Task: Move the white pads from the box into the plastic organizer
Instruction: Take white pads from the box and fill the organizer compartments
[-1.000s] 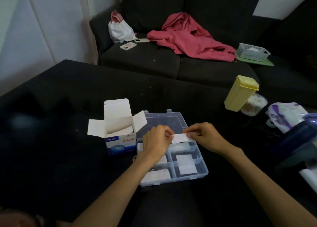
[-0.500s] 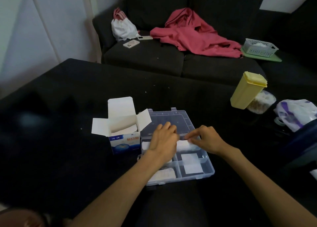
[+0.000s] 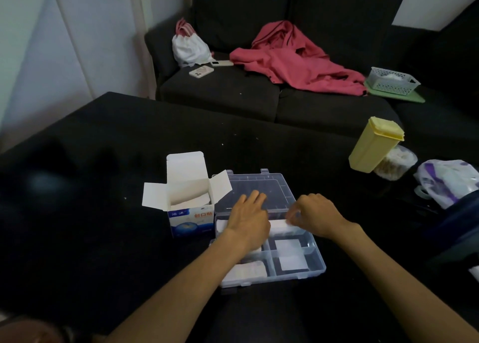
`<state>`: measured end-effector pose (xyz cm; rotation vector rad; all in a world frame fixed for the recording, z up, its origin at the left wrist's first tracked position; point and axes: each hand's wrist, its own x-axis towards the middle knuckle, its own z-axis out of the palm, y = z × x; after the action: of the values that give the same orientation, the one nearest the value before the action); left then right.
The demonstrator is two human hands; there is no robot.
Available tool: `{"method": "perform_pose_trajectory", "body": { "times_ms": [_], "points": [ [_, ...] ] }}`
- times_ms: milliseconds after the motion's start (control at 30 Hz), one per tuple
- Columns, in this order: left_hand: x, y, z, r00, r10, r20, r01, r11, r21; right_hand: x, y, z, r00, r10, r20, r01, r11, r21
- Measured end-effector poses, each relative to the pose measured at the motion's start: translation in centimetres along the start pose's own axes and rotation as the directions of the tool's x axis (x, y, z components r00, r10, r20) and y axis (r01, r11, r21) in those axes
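**A:** so what's changed here? A second ago a white pad was being held up between both hands, above the plastic organizer (image 3: 298, 270).

**B:** now the white pad (image 3: 281, 225) is laid down in the long back compartment. It's pressed flat under the left hand (image 3: 248, 220), fingers straight. The right hand (image 3: 315, 217) is curled at the pad's 3 o'clock end; whether it's pinched can't be told.

**A:** and the box (image 3: 190, 220)?

**B:** at the organizer's 9 o'clock, opened, more pads seen inside. So that pad is probably placed, more are left.

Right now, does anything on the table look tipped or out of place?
Yes: the yellow container at the table's far right stands tilted, leaning against the clear tub beside it. The box and organizer look fine.
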<state>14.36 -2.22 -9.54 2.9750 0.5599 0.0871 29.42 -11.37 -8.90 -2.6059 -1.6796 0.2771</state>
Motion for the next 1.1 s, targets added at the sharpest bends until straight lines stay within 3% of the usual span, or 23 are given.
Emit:
{"method": "perform_pose_trajectory", "body": {
  "times_ms": [233, 400, 567, 700, 767, 833, 933, 1000, 1100],
  "points": [
    [0.1, 0.2, 0.0, 1.000, 0.024, -0.006, -0.024, 0.998, 0.052, -0.3, -0.1, -0.3, 0.999, -0.012, -0.030, 0.009, 0.994, -0.105],
    [-2.2, -1.2, -2.8, 0.990, -0.008, -0.144, -0.004, 0.997, -0.082, -1.6, -0.8, -4.0, 1.000, -0.014, -0.022, 0.014, 1.000, 0.009],
    [-8.6, -5.1, -9.2, 0.905, -0.298, -0.304, 0.188, 0.920, -0.344, -2.6, -5.1, -8.5, 0.979, -0.069, -0.194, 0.110, 0.971, 0.210],
    [-12.2, -10.0, -10.8, 0.742, -0.554, -0.378, 0.418, 0.822, -0.386, -2.0, -12.3, -9.6, 0.943, -0.205, -0.261, 0.274, 0.924, 0.265],
    [-12.5, -12.3, -10.1, 0.688, -0.653, -0.316, 0.516, 0.747, -0.419, -0.8, -15.5, -9.2, 0.928, -0.261, -0.265, 0.322, 0.921, 0.221],
    [-11.8, -13.9, -8.7, 0.686, -0.724, -0.079, 0.633, 0.646, -0.427, 0.7, -17.3, -8.1, 0.937, -0.276, -0.215, 0.316, 0.931, 0.182],
    [-10.1, -15.0, -6.7, 0.686, -0.682, 0.252, 0.681, 0.482, -0.551, 2.3, -17.9, -6.2, 0.966, -0.232, -0.111, 0.243, 0.964, 0.106],
    [-9.3, -15.3, -6.3, 0.709, -0.636, 0.305, 0.621, 0.359, -0.696, 2.5, -17.5, -5.5, 0.978, -0.178, -0.104, 0.188, 0.978, 0.094],
    [-8.8, -15.0, -6.4, 0.773, -0.582, 0.254, 0.537, 0.385, -0.750, 1.7, -16.9, -5.3, 0.982, -0.149, -0.117, 0.160, 0.983, 0.092]
  ]
}}
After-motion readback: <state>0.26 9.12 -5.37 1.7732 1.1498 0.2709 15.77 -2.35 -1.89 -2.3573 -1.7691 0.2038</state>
